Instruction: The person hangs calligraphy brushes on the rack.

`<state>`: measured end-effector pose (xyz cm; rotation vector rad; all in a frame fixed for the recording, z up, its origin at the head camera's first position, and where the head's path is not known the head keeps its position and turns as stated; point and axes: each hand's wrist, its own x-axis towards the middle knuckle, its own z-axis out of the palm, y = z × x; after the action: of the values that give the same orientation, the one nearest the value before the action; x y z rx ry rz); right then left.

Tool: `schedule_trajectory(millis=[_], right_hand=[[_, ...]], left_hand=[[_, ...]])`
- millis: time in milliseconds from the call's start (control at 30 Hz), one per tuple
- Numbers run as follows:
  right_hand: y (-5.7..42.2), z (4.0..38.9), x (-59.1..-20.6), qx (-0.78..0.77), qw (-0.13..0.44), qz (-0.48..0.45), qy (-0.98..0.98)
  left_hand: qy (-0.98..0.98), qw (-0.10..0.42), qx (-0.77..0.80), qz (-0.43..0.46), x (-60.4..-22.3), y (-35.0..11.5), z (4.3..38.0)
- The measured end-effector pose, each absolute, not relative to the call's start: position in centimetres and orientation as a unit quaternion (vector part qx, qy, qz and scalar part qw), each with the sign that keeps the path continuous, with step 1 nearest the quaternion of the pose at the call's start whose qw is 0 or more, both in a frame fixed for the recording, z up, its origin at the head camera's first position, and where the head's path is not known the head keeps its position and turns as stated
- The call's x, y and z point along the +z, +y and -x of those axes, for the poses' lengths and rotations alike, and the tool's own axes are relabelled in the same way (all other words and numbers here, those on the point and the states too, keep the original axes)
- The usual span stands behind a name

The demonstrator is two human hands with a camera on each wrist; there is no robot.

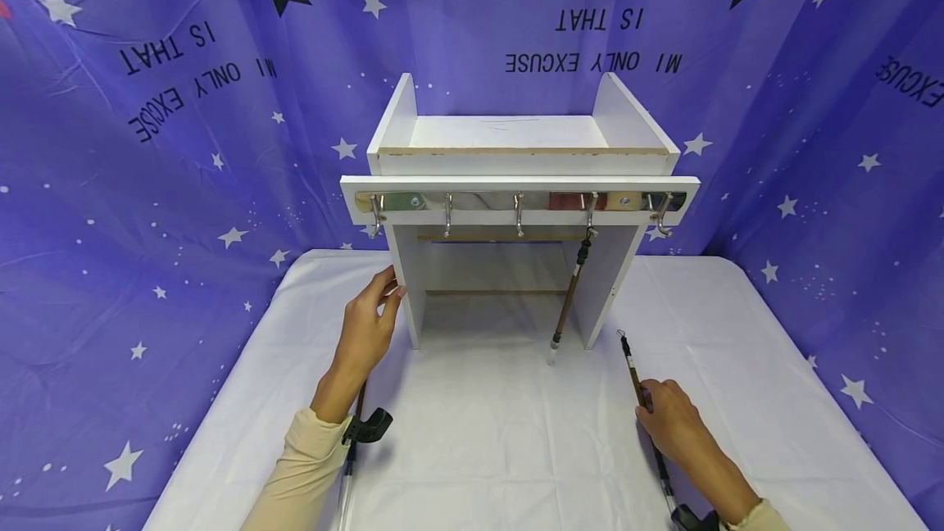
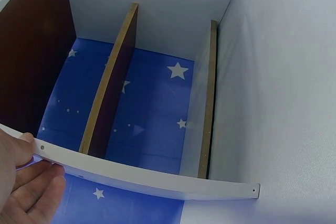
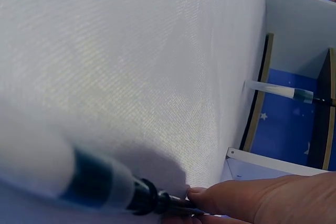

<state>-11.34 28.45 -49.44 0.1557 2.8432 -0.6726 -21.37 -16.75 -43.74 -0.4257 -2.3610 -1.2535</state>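
A white shelf unit (image 1: 496, 164) stands on the cloth-covered table, with a metal strip of several hooks along its front board. My left hand (image 1: 366, 324) pinches the front edge of its left side panel (image 2: 152, 178), thumb on the edge and fingers on the outer face. A calligraphy brush (image 1: 566, 301) hangs bristles-down by its loop from the second hook from the right. Right of the shelf, my right hand (image 1: 674, 423) grips another calligraphy brush (image 1: 632, 369) by its handle. The loop end points toward the shelf; white bristles (image 3: 37, 166) point back toward me.
A further brush (image 1: 360, 401) lies on the table under my left forearm, partly hidden. White cloth (image 1: 501, 441) covers the table. Purple star-printed curtains (image 1: 221, 146) close in the back and both sides. A black wrist camera (image 1: 372, 426) sits on my left wrist.
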Motion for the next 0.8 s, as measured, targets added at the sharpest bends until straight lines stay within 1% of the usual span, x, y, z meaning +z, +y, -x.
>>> schedule_trajectory(millis=[433, 800], right_hand=[[28.47, 11.41, -49.37, -0.247, 0.101, -0.063, 0.962], [28.79, 11.44, -49.40, -0.260, 0.097, -0.073, 0.958]], left_hand=[[-0.852, 0.216, -0.452, 0.155, -43.70, -16.71, 21.32], [-0.851, 0.226, -0.448, 0.158, -43.81, -16.72, 21.42]])
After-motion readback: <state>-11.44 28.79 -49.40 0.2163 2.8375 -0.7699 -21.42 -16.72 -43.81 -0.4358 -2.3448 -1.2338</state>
